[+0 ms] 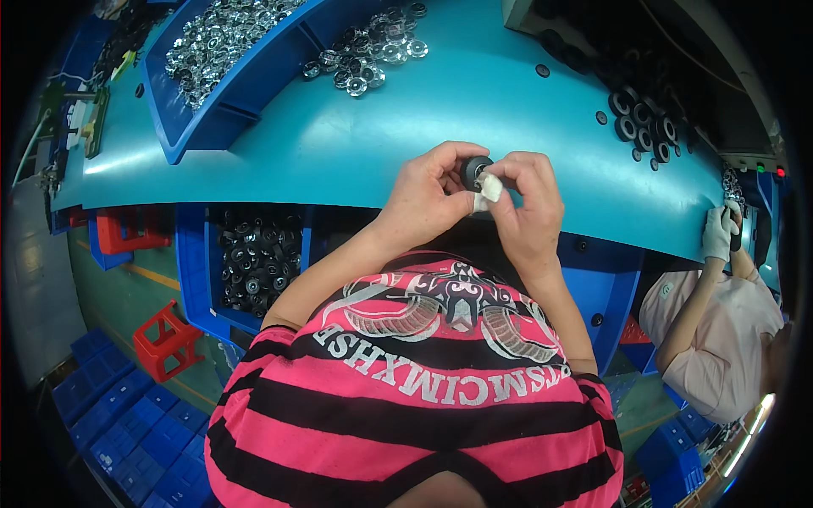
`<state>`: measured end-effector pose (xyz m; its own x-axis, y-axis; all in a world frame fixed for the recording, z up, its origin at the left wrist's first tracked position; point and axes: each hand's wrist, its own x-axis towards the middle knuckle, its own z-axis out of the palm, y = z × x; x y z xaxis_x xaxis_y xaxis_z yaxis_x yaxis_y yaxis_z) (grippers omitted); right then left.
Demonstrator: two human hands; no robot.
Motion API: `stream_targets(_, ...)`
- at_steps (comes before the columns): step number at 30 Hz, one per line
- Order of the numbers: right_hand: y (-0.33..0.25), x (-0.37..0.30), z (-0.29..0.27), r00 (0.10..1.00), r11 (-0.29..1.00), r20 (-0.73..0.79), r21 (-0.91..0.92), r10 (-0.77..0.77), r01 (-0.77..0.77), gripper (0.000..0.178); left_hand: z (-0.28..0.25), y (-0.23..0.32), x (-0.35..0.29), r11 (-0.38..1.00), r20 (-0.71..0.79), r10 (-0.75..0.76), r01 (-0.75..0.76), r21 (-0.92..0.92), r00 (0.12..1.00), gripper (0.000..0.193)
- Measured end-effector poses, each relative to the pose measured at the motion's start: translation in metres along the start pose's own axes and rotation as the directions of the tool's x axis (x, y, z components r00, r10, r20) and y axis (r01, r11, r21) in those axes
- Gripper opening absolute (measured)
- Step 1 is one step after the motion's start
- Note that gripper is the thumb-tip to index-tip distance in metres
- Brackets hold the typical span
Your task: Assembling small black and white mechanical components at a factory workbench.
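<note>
Just above the bench's near edge, my left hand (pixel 428 190) is closed around a small black wheel (pixel 471 173) with a shiny centre. My right hand (pixel 532 203) is bent in a pinch against the wheel's right side. What lies between its fingertips is too small to make out. White wrapping (pixel 489 189) shows at the thumb tips, where the two hands meet. Beyond my hands, loose clear and silver wheel hubs (pixel 373 55) lie on the turquoise bench (pixel 339 140). Black rings and wheels (pixel 645 127) are piled at the right.
A blue tray (pixel 224 127) full of silver hubs stands at the far left. Below the bench, a blue bin (pixel 196 262) holds black wheels, beside another blue bin (pixel 614 292). Red stools (pixel 167 340) stand on the floor. A co-worker (pixel 716 330) in white gloves sits at the right.
</note>
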<state>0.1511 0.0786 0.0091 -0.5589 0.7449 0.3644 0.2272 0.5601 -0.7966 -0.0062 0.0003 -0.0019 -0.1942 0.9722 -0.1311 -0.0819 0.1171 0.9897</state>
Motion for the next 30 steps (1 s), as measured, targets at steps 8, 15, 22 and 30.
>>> stream_targets(8,0.006,0.007,-0.022,0.856,0.605,0.23,0.624,0.463,-0.495,0.031,-0.007,0.01,0.0,0.925,0.151,-0.049,0.102,-0.367,0.987,0.063)
stream_targets(15,0.004,0.004,-0.014,0.814,0.486,0.373,0.663,0.444,-0.569,0.032,-0.005,0.007,0.0,0.904,0.148,0.01,0.054,-0.425,0.989,0.063)
stream_targets(22,0.004,0.008,-0.015,0.815,0.485,0.386,0.663,0.431,-0.57,0.037,-0.007,0.007,-0.001,0.919,0.13,0.016,0.037,-0.391,0.991,0.062)
stream_targets(30,0.001,0.009,-0.011,0.761,0.377,0.47,0.672,0.448,-0.637,0.051,-0.009,0.014,-0.008,0.999,0.066,-0.016,0.013,0.044,0.998,0.06)
